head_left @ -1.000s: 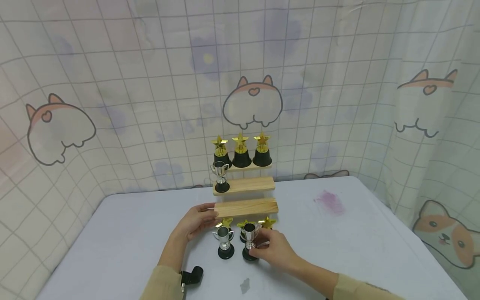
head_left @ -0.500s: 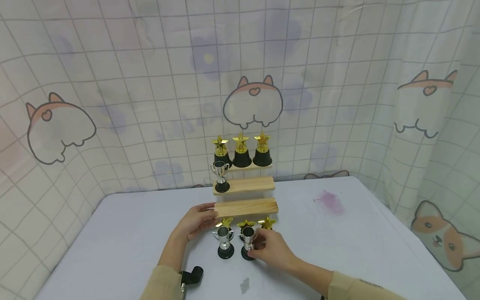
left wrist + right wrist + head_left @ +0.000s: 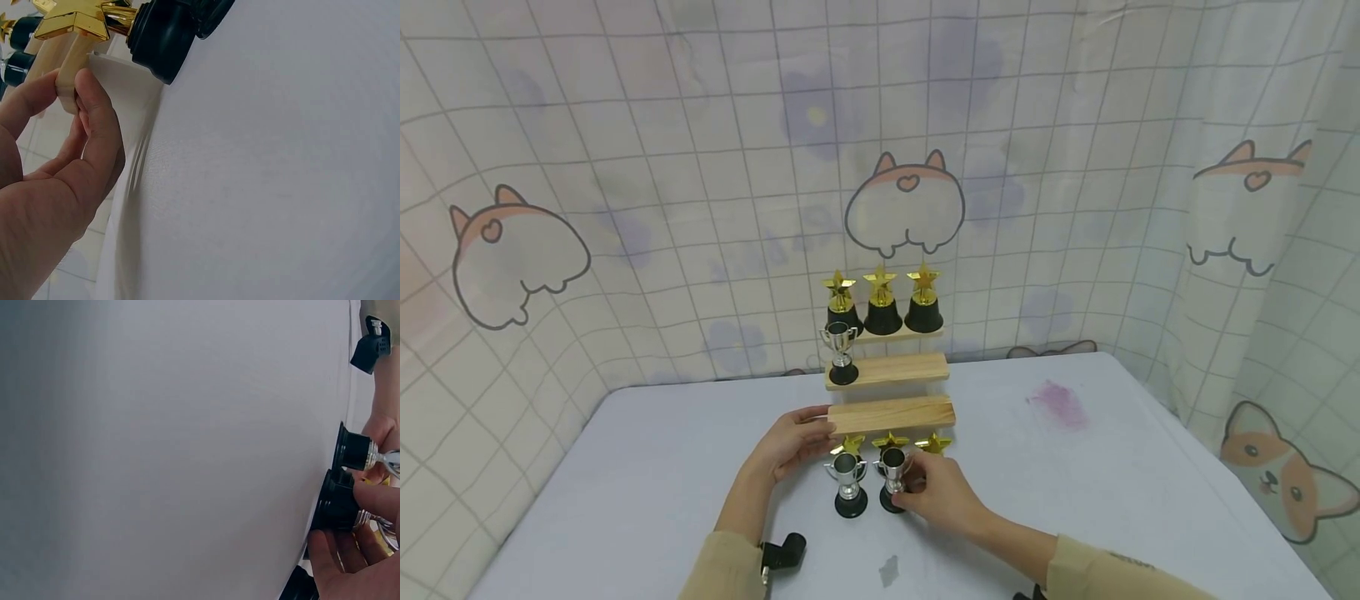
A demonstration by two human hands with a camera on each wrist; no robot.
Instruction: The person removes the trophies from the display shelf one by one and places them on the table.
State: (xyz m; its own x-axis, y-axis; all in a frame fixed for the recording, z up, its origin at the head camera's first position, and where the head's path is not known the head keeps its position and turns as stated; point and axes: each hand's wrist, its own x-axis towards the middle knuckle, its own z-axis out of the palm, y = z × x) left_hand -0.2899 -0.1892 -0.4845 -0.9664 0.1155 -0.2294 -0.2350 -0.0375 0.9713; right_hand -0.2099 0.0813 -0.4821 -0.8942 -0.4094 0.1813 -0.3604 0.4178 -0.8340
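Your right hand [image 3: 936,496] has slid its silver cup trophy [image 3: 892,477] back and leftward, closer to the other silver cup trophy [image 3: 848,483].
You pinch it low on the stem, base on the pale grey tablecloth [image 3: 1112,467]; your left hand [image 3: 790,442] pinches the bottom plank's end on the wooden tiered stand [image 3: 891,414]. Gold star trophies [image 3: 882,302] top it, and a checked cat-print curtain [image 3: 625,167] encloses the table.

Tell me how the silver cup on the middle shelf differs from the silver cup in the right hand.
The silver cup on the middle shelf stands untouched on wood; the silver cup in the right hand stands on the white table, fingers of the right hand around it. The shelf cup is alone; the held one has another cup beside it. Both have black bases.
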